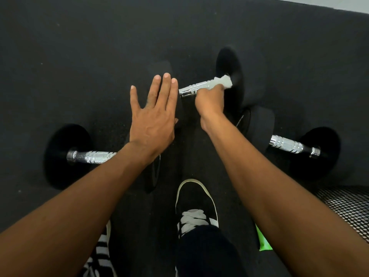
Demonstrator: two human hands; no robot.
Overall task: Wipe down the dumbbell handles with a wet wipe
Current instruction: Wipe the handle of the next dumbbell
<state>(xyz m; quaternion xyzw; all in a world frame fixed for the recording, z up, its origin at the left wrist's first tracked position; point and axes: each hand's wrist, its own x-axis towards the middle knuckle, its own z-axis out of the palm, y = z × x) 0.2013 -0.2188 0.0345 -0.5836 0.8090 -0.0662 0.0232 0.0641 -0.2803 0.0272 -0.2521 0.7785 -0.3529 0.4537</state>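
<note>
Head view: right hand (209, 102) pinches wet wipe (223, 81) around centre dumbbell handle (196, 87); left hand (154, 114), fingers spread, apparently steadies its near plate.

A black-and-white laced sneaker (196, 206) stands on the dark rubber floor (79, 56); a bright green scrap (263, 239) and black wire mesh (347, 206) lie toward its right edge.

Dark speckled rubber floor (79, 56); pale wall strip (339, 2) top right; dim light.
</note>
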